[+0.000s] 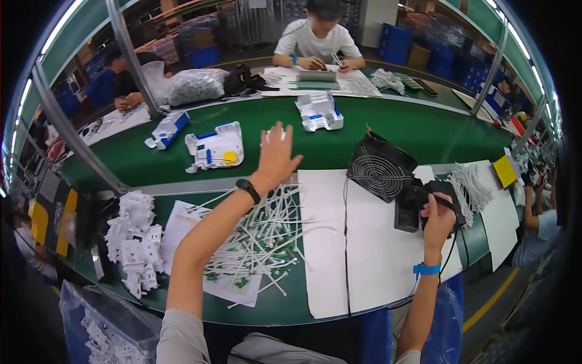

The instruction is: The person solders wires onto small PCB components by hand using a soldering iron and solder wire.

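My left hand (277, 156) reaches over the green conveyor belt (270, 115) with its fingers spread. Bits of white show around its fingertips; what they belong to is mostly hidden. On the belt, a white-and-blue plastic housing (212, 148) with a yellow piece lies left of this hand. Another such housing (319, 112) is beyond it to the right. At the right of the bench, my right hand (439, 221) is closed around a dark corded tool (447, 206), beside a black stand (406, 217). The tool's tip is hidden.
A black fan (382, 167) stands behind the white sheet (324, 242). White cables with small green boards (254, 242) are heaped at centre-left, white plastic parts (134, 236) farther left. A cable bundle (470, 188) lies at right. A co-worker (318, 45) sits across the belt.
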### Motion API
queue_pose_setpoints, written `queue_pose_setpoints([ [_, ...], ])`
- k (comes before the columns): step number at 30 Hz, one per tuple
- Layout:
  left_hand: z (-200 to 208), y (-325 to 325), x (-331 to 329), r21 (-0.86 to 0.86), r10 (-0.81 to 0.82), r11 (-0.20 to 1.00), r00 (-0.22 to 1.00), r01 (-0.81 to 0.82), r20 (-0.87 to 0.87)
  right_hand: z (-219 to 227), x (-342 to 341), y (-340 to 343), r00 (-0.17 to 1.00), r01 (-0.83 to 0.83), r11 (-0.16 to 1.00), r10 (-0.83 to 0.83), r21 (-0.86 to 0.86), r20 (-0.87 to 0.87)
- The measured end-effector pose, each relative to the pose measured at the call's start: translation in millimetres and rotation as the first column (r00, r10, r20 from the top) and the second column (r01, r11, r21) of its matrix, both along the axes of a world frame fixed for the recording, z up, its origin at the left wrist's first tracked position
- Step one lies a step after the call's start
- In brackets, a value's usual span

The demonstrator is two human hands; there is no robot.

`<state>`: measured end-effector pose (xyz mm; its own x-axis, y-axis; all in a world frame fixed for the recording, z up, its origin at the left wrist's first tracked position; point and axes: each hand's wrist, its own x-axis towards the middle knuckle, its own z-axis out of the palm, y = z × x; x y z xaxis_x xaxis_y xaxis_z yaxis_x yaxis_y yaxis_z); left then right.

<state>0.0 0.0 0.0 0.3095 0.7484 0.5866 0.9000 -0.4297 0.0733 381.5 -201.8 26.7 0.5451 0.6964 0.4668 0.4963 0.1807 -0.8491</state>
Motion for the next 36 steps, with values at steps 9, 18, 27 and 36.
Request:
queue_pose_setpoints([
  [9,37.9,-88.5,-15.9,0.058,-0.234,0.971,0.971,0.231,0.050,-3.3,-15.9,5.5,0.948,0.192,0.981,-0.186,0.000,0.259],
  [18,41.9,-169.8,-67.3,-0.076,-0.367,0.929,0.928,0.362,-0.059,-13.4,-13.9,7.1,0.961,0.095,0.995,-0.093,0.006,0.259],
  [27,50.8,-235.2,-124.0,-0.098,-0.434,0.898,0.900,0.428,-0.048,-20.3,-13.1,9.9,0.939,0.172,0.985,-0.161,-0.009,0.303],
  [36,43.6,-252.2,-165.0,-0.122,-0.344,0.933,0.938,0.337,-0.040,-40.1,-23.5,4.0,0.992,0.112,0.993,-0.110,-0.026,0.064],
])
